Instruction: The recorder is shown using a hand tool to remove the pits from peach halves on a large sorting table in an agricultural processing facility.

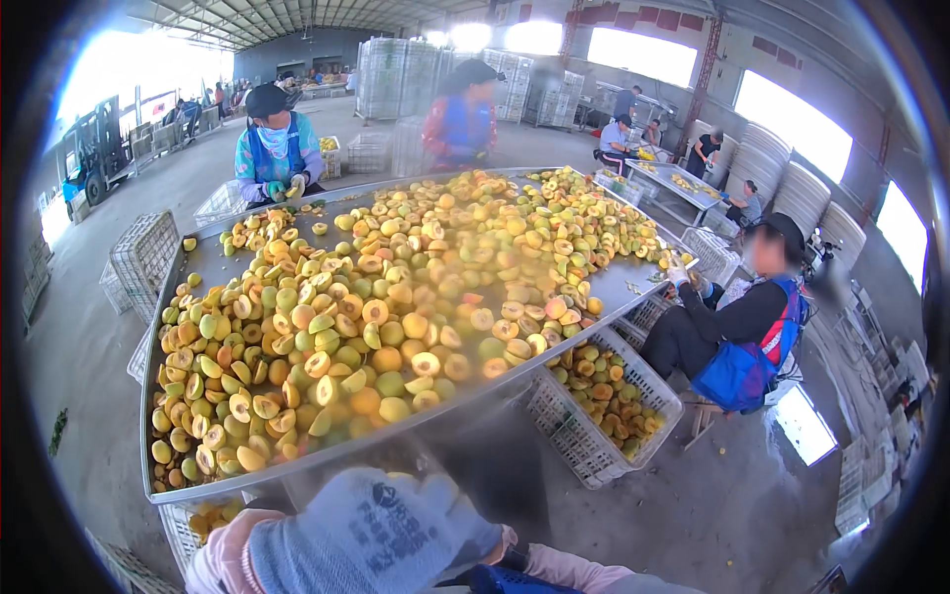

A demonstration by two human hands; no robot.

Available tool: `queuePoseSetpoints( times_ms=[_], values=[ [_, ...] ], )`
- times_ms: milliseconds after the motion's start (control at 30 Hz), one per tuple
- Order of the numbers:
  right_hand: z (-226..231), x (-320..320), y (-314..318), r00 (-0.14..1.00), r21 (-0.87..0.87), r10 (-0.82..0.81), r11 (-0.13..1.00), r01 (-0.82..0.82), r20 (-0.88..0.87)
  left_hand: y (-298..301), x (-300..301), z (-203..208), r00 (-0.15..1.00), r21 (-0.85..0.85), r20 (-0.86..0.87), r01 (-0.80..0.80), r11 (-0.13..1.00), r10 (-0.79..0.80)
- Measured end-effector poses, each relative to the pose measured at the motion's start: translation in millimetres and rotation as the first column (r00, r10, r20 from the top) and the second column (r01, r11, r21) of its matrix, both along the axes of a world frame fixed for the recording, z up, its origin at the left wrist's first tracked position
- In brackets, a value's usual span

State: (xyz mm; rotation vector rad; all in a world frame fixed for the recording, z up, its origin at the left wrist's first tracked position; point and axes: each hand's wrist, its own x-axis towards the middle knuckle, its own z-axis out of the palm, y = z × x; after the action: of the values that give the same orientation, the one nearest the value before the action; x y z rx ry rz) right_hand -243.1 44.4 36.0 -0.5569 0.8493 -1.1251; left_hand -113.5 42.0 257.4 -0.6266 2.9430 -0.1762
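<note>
My left hand [361, 530], in a pale blue-grey knit glove with dark print, is held in front of my body below the near edge of the metal table. Its back faces up, and the fingers are blurred and turned out of sight. My right hand [483, 537], also gloved, meets it from the right and is mostly covered by it. Whether anything is between the hands is hidden. Just beyond them, a heap of yellow-green to orange apricots [327, 337], many cut in half, covers much of the rimmed metal table [618, 287].
A white crate of apricots [594, 416] stands on the floor to the right of my hands. A seated person [742, 317] works at the table's right side. Two people [272, 148] are across it, one blurred. Stacked crates [148, 257] stand left; a forklift [94, 158] is farther back.
</note>
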Motion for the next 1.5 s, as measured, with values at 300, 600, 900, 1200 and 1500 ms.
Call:
queuePoseSetpoints(
  times_ms=[300, 600, 900, 1200, 1500],
  values=[
    [-46, -22, 16, 0.993, 0.216, 0.119, 0.970, -0.113, -0.013, 2, -13, 41, 0.992, -0.120, -0.058, 0.102, 0.988, -0.110],
    [-52, -15, 14, 0.990, 0.189, 0.141, 0.973, -0.135, -0.021, -10, -1, 34, 0.987, -0.125, -0.148, 0.048, 0.991, -0.066],
    [-66, 1, 0, 0.987, 0.183, 0.162, 0.971, -0.156, -0.019, -37, 22, 11, 0.981, -0.087, -0.192, 0.001, 0.996, -0.018],
    [-80, 5, -8, 0.993, 0.194, 0.119, 0.974, -0.113, -0.018, -50, 31, -21, 0.982, 0.009, -0.188, -0.002, 1.000, 0.004],
    [-43, -15, -37, 0.965, 0.075, 0.259, 0.964, -0.255, -0.048, -36, 60, -213, -0.111, 0.963, -0.266, 0.005, 0.269, 0.957]
  ],
)
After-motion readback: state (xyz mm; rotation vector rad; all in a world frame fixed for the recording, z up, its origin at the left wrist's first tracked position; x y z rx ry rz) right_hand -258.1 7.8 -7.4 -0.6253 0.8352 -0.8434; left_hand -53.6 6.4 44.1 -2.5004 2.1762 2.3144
